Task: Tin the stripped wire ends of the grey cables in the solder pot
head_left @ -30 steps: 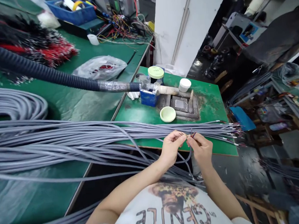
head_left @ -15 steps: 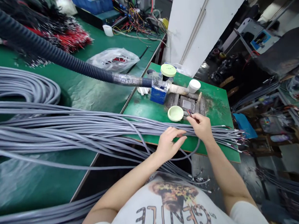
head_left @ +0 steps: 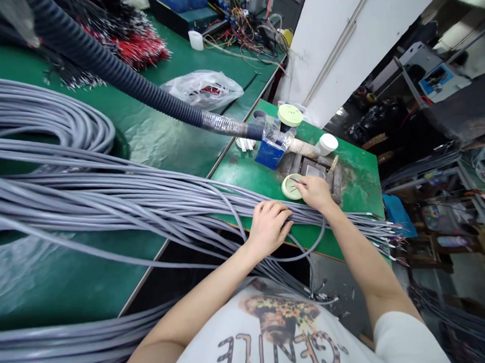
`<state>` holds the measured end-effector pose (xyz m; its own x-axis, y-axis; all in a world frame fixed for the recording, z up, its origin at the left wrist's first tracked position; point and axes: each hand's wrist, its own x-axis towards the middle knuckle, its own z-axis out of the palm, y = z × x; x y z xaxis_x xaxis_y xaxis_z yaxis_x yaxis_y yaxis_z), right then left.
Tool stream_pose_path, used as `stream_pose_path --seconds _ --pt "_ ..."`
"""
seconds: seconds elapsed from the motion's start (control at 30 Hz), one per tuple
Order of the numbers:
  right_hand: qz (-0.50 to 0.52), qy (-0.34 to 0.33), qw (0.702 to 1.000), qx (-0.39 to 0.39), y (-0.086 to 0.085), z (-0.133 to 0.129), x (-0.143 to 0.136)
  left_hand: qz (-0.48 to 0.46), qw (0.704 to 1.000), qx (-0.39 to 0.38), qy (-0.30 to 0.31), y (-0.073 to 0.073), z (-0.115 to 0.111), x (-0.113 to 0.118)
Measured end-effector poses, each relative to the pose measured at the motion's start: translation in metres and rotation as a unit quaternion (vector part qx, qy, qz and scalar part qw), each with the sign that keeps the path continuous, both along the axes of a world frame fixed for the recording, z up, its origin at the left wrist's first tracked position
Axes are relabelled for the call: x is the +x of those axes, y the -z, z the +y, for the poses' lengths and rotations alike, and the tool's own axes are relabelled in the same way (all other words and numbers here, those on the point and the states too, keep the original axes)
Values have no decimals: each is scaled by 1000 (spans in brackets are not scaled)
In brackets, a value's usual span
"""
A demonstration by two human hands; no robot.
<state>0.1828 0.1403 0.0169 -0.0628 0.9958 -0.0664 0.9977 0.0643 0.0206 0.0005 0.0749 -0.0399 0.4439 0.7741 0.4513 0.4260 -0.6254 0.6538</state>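
My right hand (head_left: pixel 316 192) pinches a grey cable near its end. Its thin stripped wires (head_left: pixel 295 184) poke out past the fingertips, over a small pale green dish (head_left: pixel 289 192). A loop of that cable appears to hang below the hand. My left hand (head_left: pixel 270 226) lies on the bundle of grey cables (head_left: pixel 169 191), fingers curled over it; the fingertips are partly hidden. Behind the dish, a square metal pot (head_left: pixel 315 171) sits in a dark, stained frame.
A corrugated hose (head_left: pixel 138 84) runs to a nozzle by a blue box (head_left: pixel 269 154). A white cup (head_left: pixel 326 143) and a lidded tub (head_left: pixel 290 115) stand on the green board (head_left: pixel 357 180). Cable coils (head_left: pixel 58 116) and a plastic bag (head_left: pixel 206 89) lie left.
My right hand has brought the wire ends from beside the metal pot to over the pale dish. My left hand's fingers have closed down onto the cables. The view has shifted slightly.
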Motion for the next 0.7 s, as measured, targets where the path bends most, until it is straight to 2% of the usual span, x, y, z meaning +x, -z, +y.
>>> stream_pose_path --seconds 0.2,0.33,0.43,0.53,0.6,0.7 --pt "-24 11 1000 -13 3 1 -4 2 1000 0 1 1 1 0" --pt "4 6 1000 -2 0 2 3 8 1000 -17 4 -3 1 -2" --pt "61 27 997 40 -12 6 27 14 999 -49 19 -10 4 -7" --pt "96 81 987 99 -22 14 62 20 996 -75 39 -15 8 -11" --pt "85 121 983 105 -22 22 84 24 995 -81 44 -17 10 -12" --pt "56 161 982 81 -11 33 104 28 996 -78 44 -17 10 -11"
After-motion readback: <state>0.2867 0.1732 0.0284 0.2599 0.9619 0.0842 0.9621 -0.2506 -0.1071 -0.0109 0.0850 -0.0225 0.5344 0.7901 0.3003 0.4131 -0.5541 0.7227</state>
